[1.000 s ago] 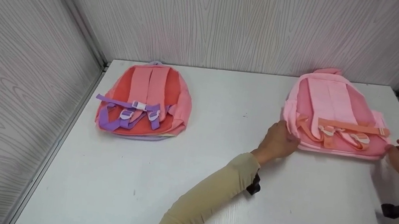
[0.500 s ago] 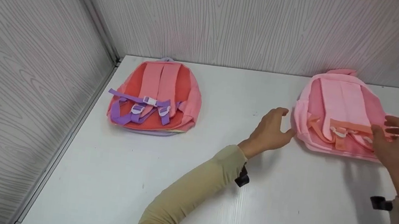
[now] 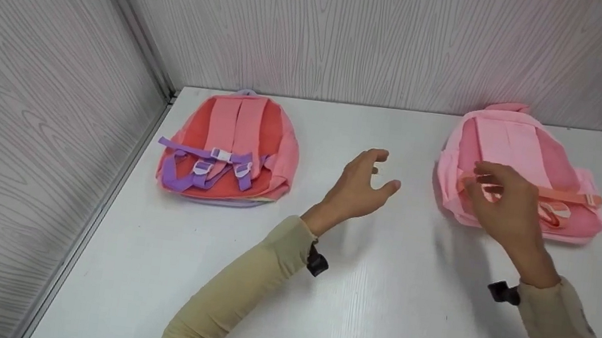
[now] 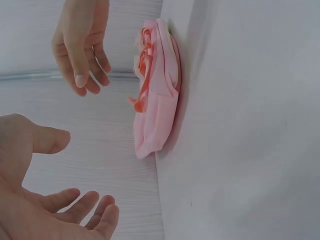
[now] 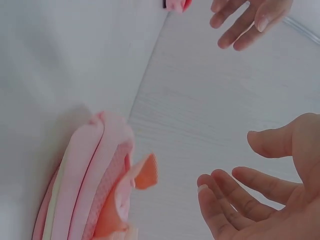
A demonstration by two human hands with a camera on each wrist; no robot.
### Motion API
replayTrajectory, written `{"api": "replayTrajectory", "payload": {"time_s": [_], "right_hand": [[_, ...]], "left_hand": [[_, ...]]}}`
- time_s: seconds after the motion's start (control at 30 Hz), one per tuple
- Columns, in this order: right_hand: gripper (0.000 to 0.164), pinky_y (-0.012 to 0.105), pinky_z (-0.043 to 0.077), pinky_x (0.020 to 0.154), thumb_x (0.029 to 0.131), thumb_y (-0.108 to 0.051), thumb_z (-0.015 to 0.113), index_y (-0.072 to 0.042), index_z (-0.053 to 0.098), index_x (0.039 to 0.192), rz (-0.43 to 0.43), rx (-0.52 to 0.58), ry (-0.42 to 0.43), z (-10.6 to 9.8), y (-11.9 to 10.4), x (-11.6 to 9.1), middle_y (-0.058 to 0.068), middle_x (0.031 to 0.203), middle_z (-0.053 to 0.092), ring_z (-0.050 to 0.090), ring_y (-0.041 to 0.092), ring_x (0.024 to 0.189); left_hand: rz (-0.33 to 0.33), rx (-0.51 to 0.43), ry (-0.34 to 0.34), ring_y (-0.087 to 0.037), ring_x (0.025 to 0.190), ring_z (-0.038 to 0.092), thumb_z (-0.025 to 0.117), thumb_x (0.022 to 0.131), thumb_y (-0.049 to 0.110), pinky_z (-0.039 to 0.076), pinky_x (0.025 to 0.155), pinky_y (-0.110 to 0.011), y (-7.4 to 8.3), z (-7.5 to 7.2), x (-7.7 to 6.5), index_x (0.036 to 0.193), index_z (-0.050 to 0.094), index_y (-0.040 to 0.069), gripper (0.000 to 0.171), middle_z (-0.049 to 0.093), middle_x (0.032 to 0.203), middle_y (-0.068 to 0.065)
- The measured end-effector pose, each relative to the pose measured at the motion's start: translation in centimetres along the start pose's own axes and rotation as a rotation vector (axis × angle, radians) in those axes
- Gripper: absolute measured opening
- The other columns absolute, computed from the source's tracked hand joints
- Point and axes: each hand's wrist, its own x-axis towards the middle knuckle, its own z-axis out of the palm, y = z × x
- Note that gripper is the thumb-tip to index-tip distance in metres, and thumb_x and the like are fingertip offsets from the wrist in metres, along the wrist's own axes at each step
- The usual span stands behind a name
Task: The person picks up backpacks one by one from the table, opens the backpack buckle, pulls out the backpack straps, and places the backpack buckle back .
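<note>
We see that both hands have come off the pink bag (image 3: 511, 140) and moved leftward, so we judge the handling of it paused; it lies at the right of the desk (image 3: 376, 304), strap side up, its top close to the back wall (image 3: 323, 34). The left hand (image 3: 353, 190) hangs between the bags and the right hand (image 3: 508, 211) hovers just off the pink bag, their fingers (image 4: 87, 202) loosely spread and holding nothing. The red bag (image 3: 233, 135), with purple straps (image 3: 176, 181), lies well apart at the left, and what stands in our way is the right hand (it hides part of the orange straps (image 3: 562, 195))
</note>
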Motion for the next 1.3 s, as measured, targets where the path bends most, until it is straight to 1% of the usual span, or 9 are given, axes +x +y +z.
{"api": "replayTrajectory", "payload": {"time_s": [0.2,0.3,0.4,0.5,0.6,0.7,0.9,1.03,1.3], "right_hand": [[0.032,0.007,0.048,0.089,0.099,-0.010,0.077,0.004,0.072,0.127,-0.015,0.072,-0.070,2.7,-1.8,0.5,0.022,0.122,0.075,0.074,0.040,0.107],[0.030,0.013,0.053,0.091,0.098,-0.007,0.076,0.005,0.072,0.126,-0.021,0.103,-0.095,3.9,-2.6,0.5,0.021,0.121,0.076,0.074,0.037,0.106],[0.030,0.029,0.060,0.094,0.098,-0.007,0.076,0.004,0.072,0.126,-0.017,0.125,-0.118,5.1,-3.5,0.7,0.019,0.121,0.076,0.075,0.036,0.107],[0.031,0.048,0.061,0.095,0.098,-0.008,0.077,0.004,0.072,0.127,-0.009,0.148,-0.145,6.3,-4.4,0.9,0.019,0.123,0.076,0.075,0.037,0.108],[0.033,0.056,0.060,0.096,0.098,-0.009,0.077,0.005,0.071,0.127,-0.010,0.170,-0.170,7.3,-5.2,1.1,0.020,0.124,0.075,0.074,0.037,0.109],[0.035,0.054,0.060,0.096,0.098,-0.013,0.079,0.003,0.071,0.128,-0.005,0.172,-0.192,8.3,-5.8,1.2,0.018,0.124,0.075,0.074,0.035,0.110],[0.038,0.052,0.061,0.095,0.098,-0.019,0.079,0.001,0.071,0.129,-0.020,0.175,-0.236,10.0,-7.0,1.3,0.017,0.122,0.075,0.074,0.035,0.110],[0.039,0.052,0.061,0.096,0.098,-0.018,0.080,0.002,0.070,0.130,-0.007,0.206,-0.253,11.0,-7.6,1.5,0.018,0.123,0.074,0.073,0.037,0.111],[0.046,0.050,0.060,0.099,0.099,-0.026,0.078,0.001,0.068,0.135,0.039,0.228,-0.308,13.3,-8.9,2.1,0.018,0.127,0.073,0.072,0.038,0.115]], "left_hand": [[-0.013,-0.003,0.033,-0.030,0.137,0.057,0.068,0.104,0.026,0.050,0.114,-0.043,-1.6,-3.4,-1.9,0.156,0.046,0.005,0.060,0.053,0.156,-0.014],[-0.025,0.003,0.056,-0.030,0.137,0.057,0.069,0.104,0.025,0.050,0.114,-0.044,-2.6,-4.9,-2.8,0.156,0.047,0.004,0.060,0.054,0.156,-0.015],[-0.043,0.008,0.081,-0.031,0.137,0.058,0.069,0.103,0.026,0.050,0.115,-0.045,-3.5,-6.4,-3.6,0.155,0.047,0.004,0.060,0.054,0.155,-0.015],[-0.066,0.013,0.109,-0.032,0.137,0.058,0.070,0.103,0.025,0.048,0.117,-0.046,-4.4,-7.9,-4.4,0.154,0.049,0.004,0.060,0.055,0.154,-0.014],[-0.106,0.018,0.129,-0.033,0.138,0.057,0.071,0.103,0.027,0.048,0.116,-0.050,-5.2,-9.4,-5.2,0.154,0.049,0.006,0.059,0.055,0.155,-0.013],[-0.131,0.005,0.147,-0.035,0.139,0.056,0.071,0.103,0.027,0.048,0.116,-0.052,-5.9,-10.9,-6.0,0.154,0.049,0.006,0.059,0.055,0.156,-0.013],[-0.132,0.015,0.179,-0.039,0.140,0.055,0.070,0.104,0.023,0.048,0.117,-0.053,-7.2,-13.4,-7.3,0.154,0.048,0.002,0.059,0.054,0.157,-0.017],[-0.160,0.012,0.195,-0.038,0.141,0.054,0.070,0.104,0.027,0.048,0.117,-0.053,-7.7,-14.6,-7.8,0.156,0.046,0.004,0.062,0.052,0.158,-0.015],[-0.210,-0.003,0.244,-0.037,0.144,0.052,0.069,0.105,0.026,0.046,0.118,-0.054,-9.1,-17.0,-8.9,0.157,0.044,0.006,0.061,0.049,0.161,-0.014]]}}
